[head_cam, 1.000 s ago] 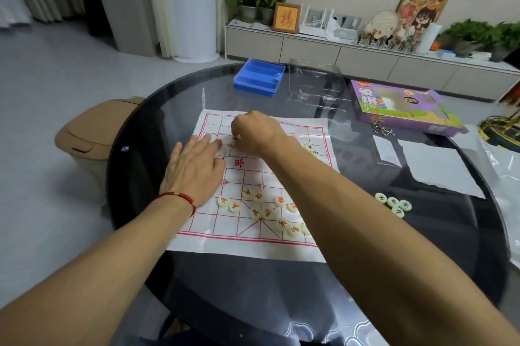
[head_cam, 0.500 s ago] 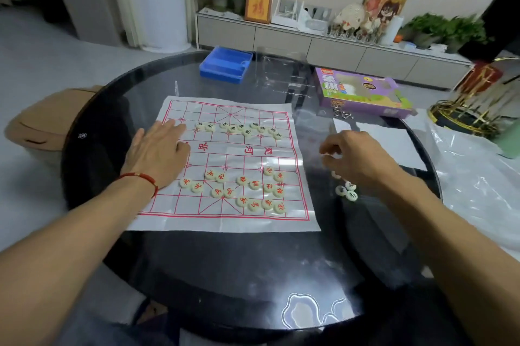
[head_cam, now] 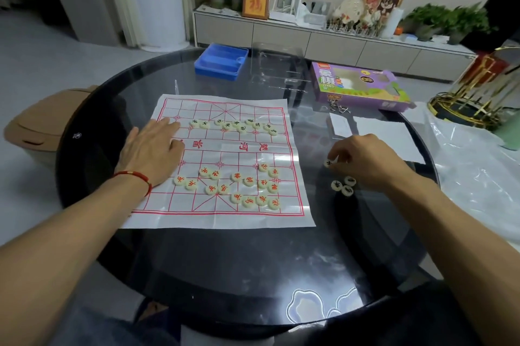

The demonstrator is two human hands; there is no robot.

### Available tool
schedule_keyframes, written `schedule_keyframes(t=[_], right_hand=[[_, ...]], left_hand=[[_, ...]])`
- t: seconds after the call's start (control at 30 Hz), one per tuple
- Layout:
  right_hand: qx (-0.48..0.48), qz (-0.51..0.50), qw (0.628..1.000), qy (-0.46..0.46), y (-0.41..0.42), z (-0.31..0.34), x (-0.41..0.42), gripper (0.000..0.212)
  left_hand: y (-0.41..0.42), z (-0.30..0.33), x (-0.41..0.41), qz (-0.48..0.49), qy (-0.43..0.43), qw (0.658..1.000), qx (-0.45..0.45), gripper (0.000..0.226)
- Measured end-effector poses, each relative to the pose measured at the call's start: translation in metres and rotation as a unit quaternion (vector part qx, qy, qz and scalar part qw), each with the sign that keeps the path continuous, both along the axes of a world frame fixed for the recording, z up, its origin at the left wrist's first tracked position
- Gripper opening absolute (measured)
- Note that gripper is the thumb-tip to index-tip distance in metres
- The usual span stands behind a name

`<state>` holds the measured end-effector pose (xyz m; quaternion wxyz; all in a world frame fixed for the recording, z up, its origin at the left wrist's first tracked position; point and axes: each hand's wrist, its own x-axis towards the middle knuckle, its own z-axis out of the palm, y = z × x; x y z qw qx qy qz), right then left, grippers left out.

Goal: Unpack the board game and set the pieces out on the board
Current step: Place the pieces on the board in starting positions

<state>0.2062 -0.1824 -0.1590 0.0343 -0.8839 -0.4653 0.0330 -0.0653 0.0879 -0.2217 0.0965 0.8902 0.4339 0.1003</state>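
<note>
The right hand (head_cam: 363,161) pinches a disc (head_cam: 328,162) at its fingertips, off the board's (head_cam: 225,160) right edge; the disc's marked face is turned up. Three discs (head_cam: 343,185) lie just below those fingers. The left hand (head_cam: 149,151) rests flat, fingers together, on the board's left side.

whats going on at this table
A person is setting up Chinese chess. The left hand lies flat on the paper board, pinning its left edge. The right hand pinches a dark-lettered piece from the small pile on the glass table. Red pieces sit scattered near, dark ones far.
</note>
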Motion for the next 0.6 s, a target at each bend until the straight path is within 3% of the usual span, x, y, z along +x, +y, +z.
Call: schedule_keyframes(t=[0.23, 0.4, 0.6], right_hand=[[0.114, 0.116, 0.987, -0.004, 0.076, 0.009, -0.038, 0.023], [0.128, 0.156, 0.979, 0.015, 0.182, 0.011, -0.071, 0.022], [0.079, 0.123, 0.989, -0.005, 0.26, 0.002, -0.094, 0.021]], left_hand=[[0.001, -0.001, -0.001, -0.004, -0.01, 1.0, 0.005, 0.051], [0.003, -0.006, -0.001, -0.003, -0.023, 1.0, 0.013, 0.051], [0.004, -0.01, 0.0, 0.002, -0.03, 0.999, 0.035, 0.05]])
